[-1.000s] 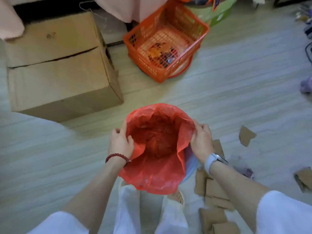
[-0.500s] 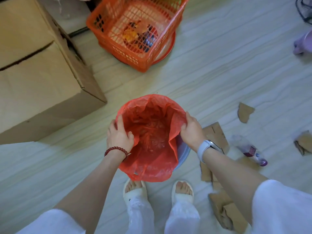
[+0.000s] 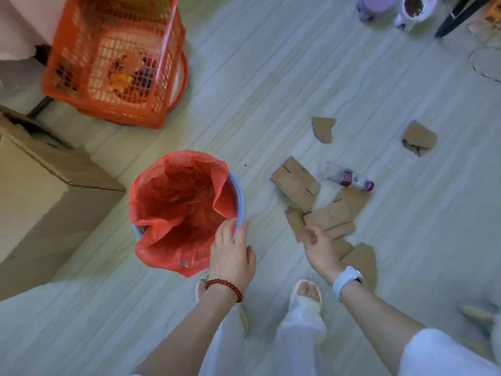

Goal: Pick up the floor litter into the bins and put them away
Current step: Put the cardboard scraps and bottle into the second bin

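My right hand (image 3: 321, 246) has let go of the red bag (image 3: 179, 202) it was spreading a moment ago and now hangs released, fingers loosely curled around nothing, just above the cardboard scraps (image 3: 311, 196) on the floor beside the bin (image 3: 242, 204). My left hand (image 3: 233, 253) has moved round to the near right rim and grasps it, fingers inside, thumb outside. The liner looks mostly seated, so I judge lining is done and picking up starts: the scraps and a plastic bottle (image 3: 349, 179) still lie on the floor
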